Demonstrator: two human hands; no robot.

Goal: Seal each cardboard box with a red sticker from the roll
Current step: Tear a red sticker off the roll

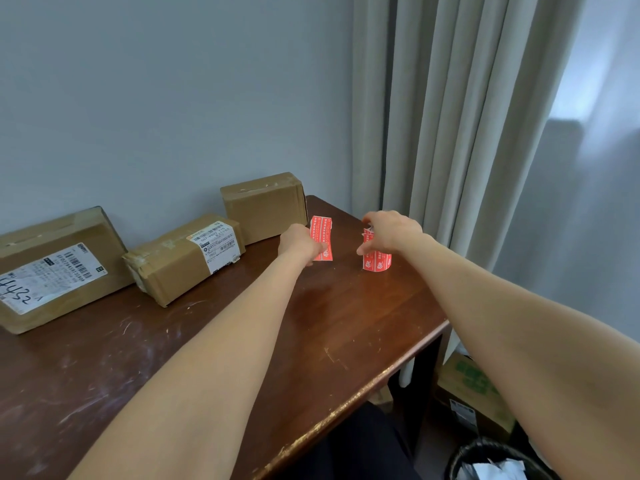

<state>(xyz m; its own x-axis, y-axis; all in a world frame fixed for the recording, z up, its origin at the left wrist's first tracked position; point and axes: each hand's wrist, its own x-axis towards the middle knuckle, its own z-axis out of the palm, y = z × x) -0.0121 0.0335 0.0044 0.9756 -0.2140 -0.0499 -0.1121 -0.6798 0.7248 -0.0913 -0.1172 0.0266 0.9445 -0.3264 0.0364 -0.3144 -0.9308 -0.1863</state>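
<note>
Three brown cardboard boxes stand along the wall on a dark wooden table: a large one at the left with a white label, a middle one with a label strip, and a plain one at the back. My left hand holds a flat red sticker strip upright just right of the plain box. My right hand grips the top of the red sticker roll, which stands on the table. Both arms reach far forward.
The table's right edge runs close to a grey curtain. On the floor at the right sit a cardboard carton with green print and a black bin holding white paper.
</note>
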